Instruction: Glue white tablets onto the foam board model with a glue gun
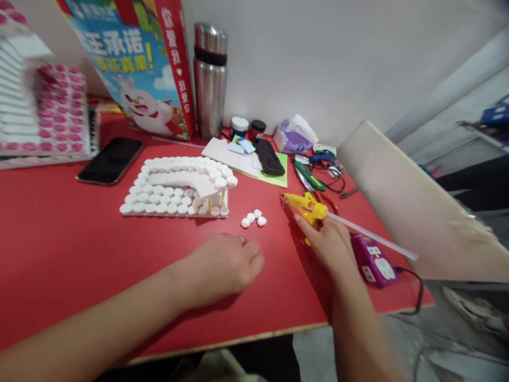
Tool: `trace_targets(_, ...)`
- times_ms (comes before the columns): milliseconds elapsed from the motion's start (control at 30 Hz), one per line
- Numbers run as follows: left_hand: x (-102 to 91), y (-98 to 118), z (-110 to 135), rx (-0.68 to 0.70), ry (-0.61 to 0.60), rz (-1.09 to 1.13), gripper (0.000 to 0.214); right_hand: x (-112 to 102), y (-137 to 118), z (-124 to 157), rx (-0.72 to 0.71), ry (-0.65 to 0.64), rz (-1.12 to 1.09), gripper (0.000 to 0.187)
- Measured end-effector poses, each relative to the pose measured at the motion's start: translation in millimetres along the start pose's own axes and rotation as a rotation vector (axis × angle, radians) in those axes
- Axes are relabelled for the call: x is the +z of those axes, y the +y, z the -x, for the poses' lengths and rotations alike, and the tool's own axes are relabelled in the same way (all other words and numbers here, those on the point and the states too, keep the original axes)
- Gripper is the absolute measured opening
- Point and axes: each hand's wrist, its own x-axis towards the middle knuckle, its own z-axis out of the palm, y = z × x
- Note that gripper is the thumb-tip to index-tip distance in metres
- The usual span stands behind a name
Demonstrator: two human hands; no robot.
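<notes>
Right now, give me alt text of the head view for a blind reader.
The right hand grips a yellow glue gun at a red table, while the left hand rests knuckles-up near a few loose white discs. Behind them stands a white model built of such discs, with a phone and steel flask beyond.

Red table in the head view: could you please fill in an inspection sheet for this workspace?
Surface: red table, crowded at the back.
Work things: yellow glue gun with glue stick; loose white caps; white cap model.
Clutter: phone, steel flask, printed box, tissue pack, black case.
Hands: right hand grips the glue gun; left hand rests curled on the table near the caps.
Cables: black cable from the purple power strip at the table edge.
Surroundings: white wall behind, pale board at right.
</notes>
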Motion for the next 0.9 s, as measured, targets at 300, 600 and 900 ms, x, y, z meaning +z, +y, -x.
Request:
trace_targets(300, 29.5, -11, 7, -0.560, 0.249, 0.072, 0.022, 11, 2, -2, -0.011, 0.029, -0.089, 0.044)
trace_targets(600, 33.1, -16, -12, -0.582, 0.152, 0.183, 0.025, 13, 3, -3, -0.024, 0.049, -0.089, 0.040)
trace_targets(900, 39.6, -19, -9, -0.544, 0.154, 0.128, 0.020, 14, 0, -3, 0.016, 0.015, -0.075, 0.046)
